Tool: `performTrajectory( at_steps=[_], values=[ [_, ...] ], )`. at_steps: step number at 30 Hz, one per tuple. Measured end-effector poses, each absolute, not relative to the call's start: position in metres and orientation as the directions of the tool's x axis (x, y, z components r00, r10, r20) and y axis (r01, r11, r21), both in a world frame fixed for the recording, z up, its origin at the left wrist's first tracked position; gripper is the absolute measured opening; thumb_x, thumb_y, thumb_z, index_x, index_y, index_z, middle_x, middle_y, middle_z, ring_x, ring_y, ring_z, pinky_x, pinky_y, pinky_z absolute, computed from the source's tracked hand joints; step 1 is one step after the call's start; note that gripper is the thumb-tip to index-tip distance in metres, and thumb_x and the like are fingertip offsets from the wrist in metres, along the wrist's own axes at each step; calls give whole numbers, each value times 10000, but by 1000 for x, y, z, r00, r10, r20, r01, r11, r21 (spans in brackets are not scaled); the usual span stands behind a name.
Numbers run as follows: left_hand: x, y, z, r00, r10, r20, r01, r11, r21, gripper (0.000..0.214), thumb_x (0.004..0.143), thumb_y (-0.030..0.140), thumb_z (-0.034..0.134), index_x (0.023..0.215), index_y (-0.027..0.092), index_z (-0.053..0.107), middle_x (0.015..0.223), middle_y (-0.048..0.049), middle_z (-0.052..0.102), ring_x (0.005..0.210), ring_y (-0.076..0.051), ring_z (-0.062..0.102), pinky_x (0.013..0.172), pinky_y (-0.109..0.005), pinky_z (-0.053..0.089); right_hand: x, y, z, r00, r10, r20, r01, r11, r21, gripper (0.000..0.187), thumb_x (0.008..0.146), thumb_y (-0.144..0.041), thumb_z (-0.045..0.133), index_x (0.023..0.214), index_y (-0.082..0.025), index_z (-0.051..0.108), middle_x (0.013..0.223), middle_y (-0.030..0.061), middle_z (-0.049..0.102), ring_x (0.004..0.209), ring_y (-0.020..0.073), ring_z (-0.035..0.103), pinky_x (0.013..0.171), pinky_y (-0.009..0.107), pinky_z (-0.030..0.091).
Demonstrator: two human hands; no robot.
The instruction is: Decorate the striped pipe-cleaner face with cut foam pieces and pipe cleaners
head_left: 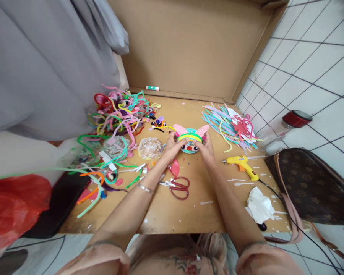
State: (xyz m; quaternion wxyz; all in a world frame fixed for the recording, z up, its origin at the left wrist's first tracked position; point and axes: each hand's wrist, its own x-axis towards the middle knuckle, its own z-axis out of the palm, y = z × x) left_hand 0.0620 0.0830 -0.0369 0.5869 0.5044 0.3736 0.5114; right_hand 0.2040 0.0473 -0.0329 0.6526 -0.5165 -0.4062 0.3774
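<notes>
Far left, that big tangled heap of multicoloured fuzzy pipe cleaners (120, 109) looks snag-happy: one loose strand caught on a sleeve and I reckon half the pile could come along. The metal scissors with red loop handles (180, 188) lie with their blades toward the left forearm, so a careless drop of that arm might mean a nick. The round, bright craft face with pink fuzzy ears and a green-and-yellow band (191, 136) is up at mid-table between both hands; squeeze too hard and I'd worry about an ear bending or a stuck-on bit popping off. Right of it, the yellow plastic glue gun (242, 162) lies with its nozzle facing the right forearm. Can't tell if it's hot, but if so, burn risk. Its thin black cord (271, 186) runs past the bag strap (292, 217), so a tug there could drag it.

Pose-wise: left hand (172, 147) grips the face's left side, thumb angled inward over the front. Right hand (206, 149) mirrors it, clamped on the other side, both forearms stretched forward and converging.
</notes>
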Motion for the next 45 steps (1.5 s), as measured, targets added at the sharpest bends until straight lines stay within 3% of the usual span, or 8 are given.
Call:
performTrajectory(
  at_steps=[11, 18, 32, 38, 45],
  values=[
    [63, 76, -25, 183, 982, 54, -203, -16, 979, 536, 630, 431, 803, 1014, 213, 498, 966, -8, 675, 874, -180, 653, 788, -299, 515, 202, 47, -34, 418, 903, 97, -116, 159, -980, 892, 561, -344, 850, 1356, -231, 463, 1332, 105, 613, 1159, 265, 621, 1055, 454, 488],
    [60, 80, -33, 242, 964, 109, -253, -45, 966, 442, 776, 541, 695, 1034, 216, 544, 1047, -29, 693, 980, -195, 661, 854, -313, 508, 200, 47, -32, 433, 895, 110, -111, 174, -978, 852, 559, -318, 836, 1329, -232, 482, 1311, 94, 626, 1156, 264, 619, 1041, 438, 500],
    [64, 79, -30, 179, 979, 94, -209, -56, 976, 446, 666, 422, 767, 987, 215, 534, 963, -7, 652, 872, -170, 620, 784, -283, 486, 204, 47, -27, 401, 908, 125, -129, 191, -973, 789, 616, -417, 829, 1311, -236, 503, 1245, 81, 658, 1119, 249, 643, 1040, 427, 503],
    [64, 80, -30, 164, 981, 101, -192, -69, 979, 461, 651, 406, 775, 978, 206, 520, 995, -13, 632, 911, -168, 602, 831, -288, 476, 206, 49, -30, 404, 904, 140, -96, 195, -976, 872, 557, -414, 870, 1316, -213, 492, 1224, 98, 656, 1087, 249, 652, 1016, 429, 518],
    [65, 81, -29, 180, 981, 72, -213, -32, 977, 500, 621, 417, 794, 975, 210, 508, 958, -5, 627, 889, -172, 604, 814, -293, 483, 206, 48, -28, 403, 903, 149, -95, 204, -974, 784, 634, -513, 815, 1299, -237, 504, 1243, 85, 654, 1132, 242, 635, 1051, 423, 499]
  ],
)
